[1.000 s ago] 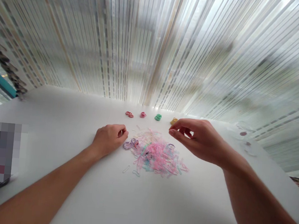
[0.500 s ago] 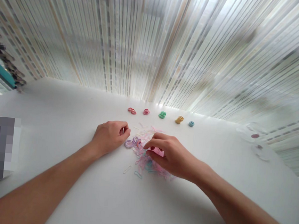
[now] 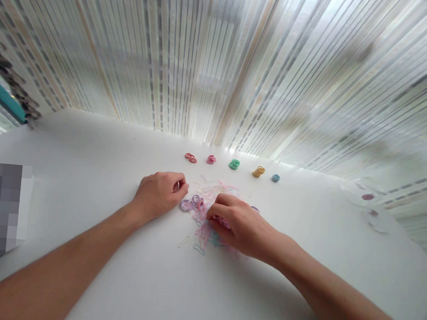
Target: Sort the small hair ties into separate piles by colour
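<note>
A loose pile of thin elastic bands (image 3: 207,231), pink, white and teal, lies on the white table. My right hand (image 3: 236,221) reaches into it from the right, thumb and fingers closed in a pinch; whatever they hold is hidden. Left of the pile, my left hand (image 3: 160,192) rests on the table with its fingers curled in toward the thumb. I cannot see whether anything is inside it. Close by its fingertips are purple hair ties (image 3: 187,205). A pale loose band (image 3: 183,241) and a grey-green one (image 3: 198,249) lie nearer to me.
Along the back sit small groups of hair ties: red (image 3: 190,158), pink (image 3: 211,159), green (image 3: 234,164), yellow (image 3: 258,172) and blue (image 3: 275,178). A clear plastic item (image 3: 362,192) lies far right. Striped curtains (image 3: 221,71) hang behind the table (image 3: 143,283).
My right hand's fingers have closed together and gone down into the pile. The left hand stays in place; the whole view has shifted slightly.
</note>
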Available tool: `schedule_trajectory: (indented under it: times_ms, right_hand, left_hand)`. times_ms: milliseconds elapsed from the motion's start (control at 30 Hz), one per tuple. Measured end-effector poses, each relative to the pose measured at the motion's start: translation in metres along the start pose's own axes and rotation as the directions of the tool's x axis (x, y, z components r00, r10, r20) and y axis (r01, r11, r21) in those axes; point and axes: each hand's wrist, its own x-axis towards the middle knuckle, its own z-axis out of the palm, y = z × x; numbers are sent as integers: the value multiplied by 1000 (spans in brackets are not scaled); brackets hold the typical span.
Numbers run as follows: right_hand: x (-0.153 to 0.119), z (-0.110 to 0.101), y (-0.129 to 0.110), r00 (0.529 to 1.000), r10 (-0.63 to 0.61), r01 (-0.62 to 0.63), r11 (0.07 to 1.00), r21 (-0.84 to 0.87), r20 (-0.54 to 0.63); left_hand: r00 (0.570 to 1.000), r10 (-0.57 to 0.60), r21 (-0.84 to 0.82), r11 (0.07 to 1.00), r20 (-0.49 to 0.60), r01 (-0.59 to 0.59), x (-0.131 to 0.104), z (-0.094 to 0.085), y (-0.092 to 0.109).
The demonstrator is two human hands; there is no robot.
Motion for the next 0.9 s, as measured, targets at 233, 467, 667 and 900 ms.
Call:
schedule_trajectory:
  times_ms: [233,467,667,900]
  right_hand:
    - [1,-5,6,963,177,-52,860,508,-201]
    - [7,-9,10,918,382,-111,503,857,-105]
    - [7,-14,9,904,424,-153,446,882,-58]
    - [6,-14,9,908,416,-137,402,905,-47]
  left_hand:
    - [1000,-1,-11,1000,3,1,1,0,0]
    - [1000,-2,-10,1000,11,3,0,-1,0]
    - [1000,-3,-7,1000,21,3,-1,-3,1]
    - [1000,-2,-4,1000,7,3,-1,-1,0]
